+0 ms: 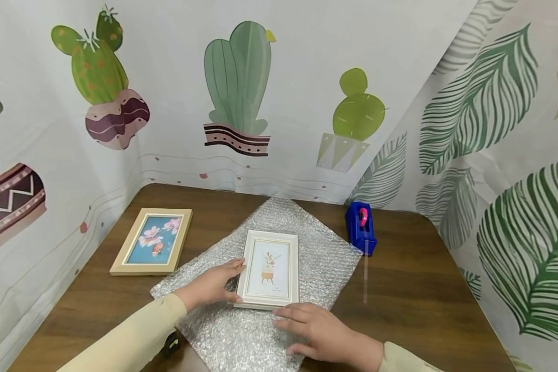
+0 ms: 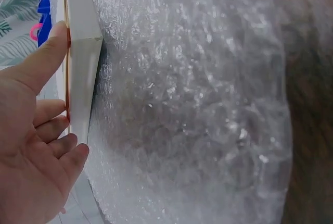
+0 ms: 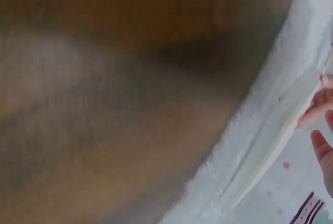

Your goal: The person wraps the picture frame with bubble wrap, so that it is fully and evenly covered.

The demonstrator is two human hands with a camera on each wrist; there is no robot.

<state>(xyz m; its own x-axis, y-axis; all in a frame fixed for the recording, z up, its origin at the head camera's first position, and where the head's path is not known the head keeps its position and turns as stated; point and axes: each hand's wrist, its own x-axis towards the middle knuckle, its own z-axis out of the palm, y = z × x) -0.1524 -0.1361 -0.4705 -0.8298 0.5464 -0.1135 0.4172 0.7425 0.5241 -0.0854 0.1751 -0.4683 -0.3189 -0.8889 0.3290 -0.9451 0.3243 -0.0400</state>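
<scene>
A white picture frame [image 1: 269, 269] with a potted-plant print lies face up on a sheet of bubble wrap [image 1: 325, 248], set diagonally on the table. My left hand [image 1: 214, 283] touches the frame's left side, thumb by its near left corner. In the left wrist view its fingers [image 2: 52, 127] rest against the frame's side edge, extended or slightly bent. My right hand [image 1: 318, 330] hovers by the near right corner, fingers spread and holding nothing. The right wrist view catches only part of that hand [image 3: 325, 156], beside the frame's edge [image 3: 276, 140].
A light wooden picture frame [image 1: 183, 237] with a blue flower picture lies at the left. At the back right stands a blue tape dispenser [image 1: 360, 235] with a pink core; a clear tape strip [image 1: 365, 281] extends from it. Printed cloth [image 1: 176, 103] hangs behind the brown table [image 1: 414, 289].
</scene>
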